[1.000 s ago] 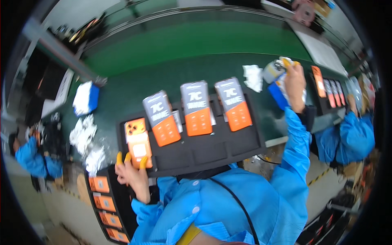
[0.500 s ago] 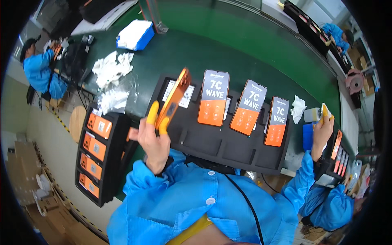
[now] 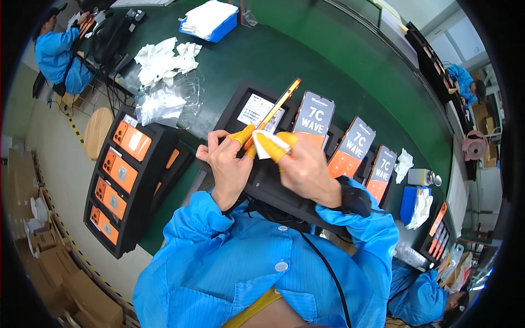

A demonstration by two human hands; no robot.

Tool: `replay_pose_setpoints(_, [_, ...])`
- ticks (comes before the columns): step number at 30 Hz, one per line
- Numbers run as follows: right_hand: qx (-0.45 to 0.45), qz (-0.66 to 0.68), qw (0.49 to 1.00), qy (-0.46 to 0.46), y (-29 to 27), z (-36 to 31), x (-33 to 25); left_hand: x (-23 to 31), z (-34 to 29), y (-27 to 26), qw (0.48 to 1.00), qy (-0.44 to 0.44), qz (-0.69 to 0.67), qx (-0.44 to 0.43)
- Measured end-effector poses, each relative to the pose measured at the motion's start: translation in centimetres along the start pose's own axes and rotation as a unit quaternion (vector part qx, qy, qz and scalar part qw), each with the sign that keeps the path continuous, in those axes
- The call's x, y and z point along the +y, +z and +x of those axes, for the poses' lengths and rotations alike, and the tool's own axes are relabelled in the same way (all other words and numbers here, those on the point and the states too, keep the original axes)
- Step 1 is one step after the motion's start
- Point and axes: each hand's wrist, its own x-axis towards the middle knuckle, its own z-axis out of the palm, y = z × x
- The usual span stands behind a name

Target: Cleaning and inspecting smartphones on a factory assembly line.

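My left hand (image 3: pixel 225 167), with yellow finger cots, pinches an orange smartphone (image 3: pixel 280 105) by its lower end. The phone is held up edge-on above a black foam tray (image 3: pixel 232 117). My right hand (image 3: pixel 310 174), also in yellow finger cots, is closed on a folded white wipe (image 3: pixel 266 143) and brings it against the phone's lower end. Right of it in the tray lie three phones with grey-and-orange fronts: the nearest phone (image 3: pixel 313 113) partly behind my right hand, a middle phone (image 3: pixel 353 145) and a right-hand phone (image 3: pixel 380 170). A white label sheet (image 3: pixel 252 109) shows in the leftmost slot.
At left, a black tray (image 3: pixel 143 180) carries several orange phones, back side up. Crumpled white wipes (image 3: pixel 164 61) and clear plastic film (image 3: pixel 158 106) lie beyond it. A blue box (image 3: pixel 221 34) stands at the back; a small bottle (image 3: pixel 421 176) and a blue bin (image 3: pixel 408 205) stand right. Co-workers sit around.
My right hand has come from the small bottle at the right across to the phone, with the wipe in it. My left hand has shifted right, still holding the phone. The view has turned slightly.
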Motion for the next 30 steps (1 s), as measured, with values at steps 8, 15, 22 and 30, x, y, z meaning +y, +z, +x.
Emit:
replay_pose_setpoints(8, [0.020,-0.115,0.993,-0.002,1.4,1.4,3.9,0.0,0.2,-0.1,1.000,-0.005,-0.027,-0.005])
replay_pose_setpoints(15, [0.023,-0.073,0.997,-0.025,2.3,0.4,2.1,-0.3,-0.2,-0.1,1.000,-0.001,-0.003,-0.012])
replay_pose_setpoints(22, [0.015,-0.071,0.994,-0.085,2.8,-0.5,2.0,-0.3,-0.1,-0.1,1.000,0.010,-0.011,-0.010])
replay_pose_setpoints(30, [0.074,-0.166,0.983,0.041,1.6,2.0,5.3,0.2,0.3,-0.5,1.000,-0.004,0.000,-0.001])
